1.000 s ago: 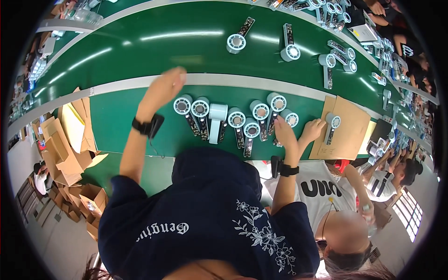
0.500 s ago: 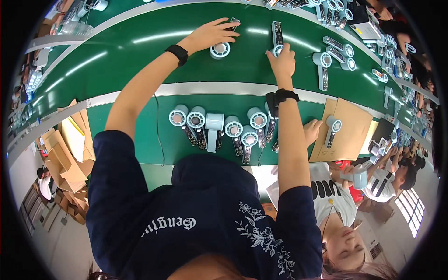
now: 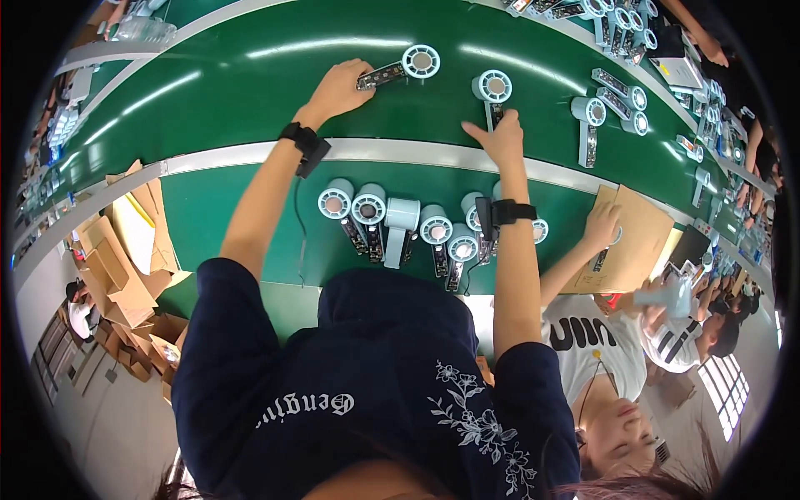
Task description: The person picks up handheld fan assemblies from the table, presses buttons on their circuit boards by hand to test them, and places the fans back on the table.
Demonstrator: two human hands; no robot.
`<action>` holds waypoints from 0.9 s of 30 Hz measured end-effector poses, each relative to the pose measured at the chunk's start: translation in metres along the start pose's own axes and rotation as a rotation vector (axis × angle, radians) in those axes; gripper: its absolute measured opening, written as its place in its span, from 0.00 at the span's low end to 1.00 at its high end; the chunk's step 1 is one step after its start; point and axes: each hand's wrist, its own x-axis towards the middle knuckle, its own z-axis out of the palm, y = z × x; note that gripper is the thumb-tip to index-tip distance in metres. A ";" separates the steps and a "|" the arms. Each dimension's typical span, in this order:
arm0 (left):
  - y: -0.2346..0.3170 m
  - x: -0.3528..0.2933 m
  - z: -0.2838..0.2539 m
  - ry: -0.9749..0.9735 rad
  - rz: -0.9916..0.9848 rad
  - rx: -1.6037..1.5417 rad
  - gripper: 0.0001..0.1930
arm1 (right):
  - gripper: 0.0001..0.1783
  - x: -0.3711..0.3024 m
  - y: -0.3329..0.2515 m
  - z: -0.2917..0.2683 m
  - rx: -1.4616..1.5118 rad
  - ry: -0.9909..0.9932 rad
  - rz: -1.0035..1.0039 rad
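Observation:
Two light-blue handheld fans with uncovered handles, circuit boards showing, are at my hands on the far green surface. My left hand point(image 3: 340, 89) is closed round the handle end of the left handheld fan point(image 3: 421, 62), whose round head points right and away. My right hand point(image 3: 503, 142) is at the lower handle of the right handheld fan point(image 3: 492, 86). Its thumb sticks out to the left, apart from the handle, and its fingers lie by the handle's right side. The handle's end is partly hidden by that hand.
A row of several similar fans point(image 3: 402, 215) lies nearer me, past a pale rail point(image 3: 375, 150). More fans point(image 3: 589, 111) lie to the right. A co-worker's hand point(image 3: 602, 225) rests by a cardboard sheet point(image 3: 646, 237). Cardboard boxes point(image 3: 117, 267) stand at left.
Both fans have turned: the left one's head now points right, the right one's head now points away from me. My left hand moved left and nearer; my right hand moved slightly nearer.

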 end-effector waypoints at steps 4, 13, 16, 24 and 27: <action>0.041 -0.042 -0.012 -0.247 -0.516 -0.480 0.17 | 0.22 -0.034 -0.018 -0.022 0.430 -0.285 0.146; 0.175 -0.160 -0.026 0.121 -0.448 -1.193 0.19 | 0.12 -0.164 -0.088 -0.123 1.194 -0.418 0.222; 0.230 -0.199 -0.050 0.272 -0.296 -1.417 0.18 | 0.14 -0.216 -0.089 -0.151 1.243 -0.438 0.187; 0.294 -0.276 -0.069 0.335 -0.252 -1.393 0.20 | 0.18 -0.317 -0.090 -0.177 1.192 -0.449 0.067; 0.309 -0.292 -0.069 0.407 -0.177 -1.487 0.20 | 0.16 -0.344 -0.093 -0.181 1.151 -0.437 0.018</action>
